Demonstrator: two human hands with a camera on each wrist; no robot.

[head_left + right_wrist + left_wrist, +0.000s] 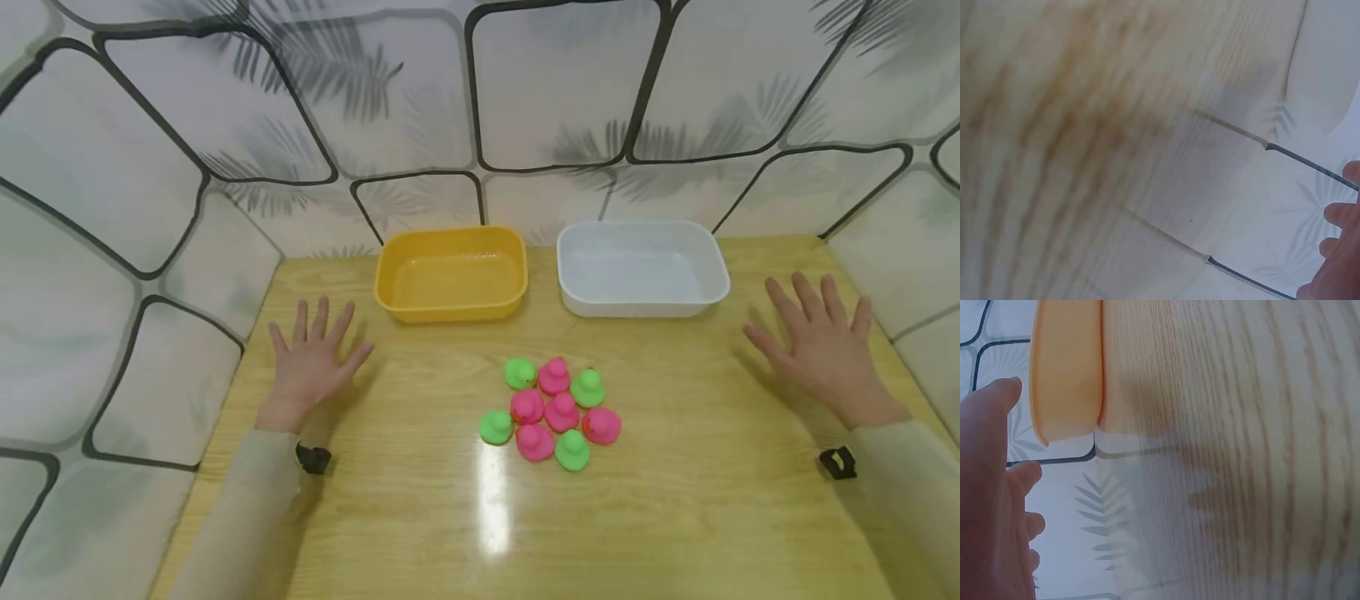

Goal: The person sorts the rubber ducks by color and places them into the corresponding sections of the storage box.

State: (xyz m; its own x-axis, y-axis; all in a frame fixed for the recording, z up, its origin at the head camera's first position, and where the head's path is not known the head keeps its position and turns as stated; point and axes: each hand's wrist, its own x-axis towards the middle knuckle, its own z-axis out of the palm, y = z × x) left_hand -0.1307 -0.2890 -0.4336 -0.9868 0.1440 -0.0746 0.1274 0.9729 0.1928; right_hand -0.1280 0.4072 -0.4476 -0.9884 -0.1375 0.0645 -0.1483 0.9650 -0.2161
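My left hand (313, 367) is spread over the left side of the wooden table, fingers straight, holding nothing. Nearest to it is a yellow rectangular tub (450, 313), whose side (1069, 369) also shows in the left wrist view. On the right, my right hand (821, 350) is likewise spread and holds nothing, beside a white rectangular tub (645, 308). Between the hands, in the middle, lies a cluster of small toy ducks: several pink ducks (562, 413) and several green ducks (573, 451). Neither hand touches the ducks or the tubs.
The light wooden table (420, 517) meets a wall (555, 92) patterned with dark-outlined stones and grey leaves at the back. Similar covering (67, 250) rises at the left side. Both tubs stand along the table's back edge.
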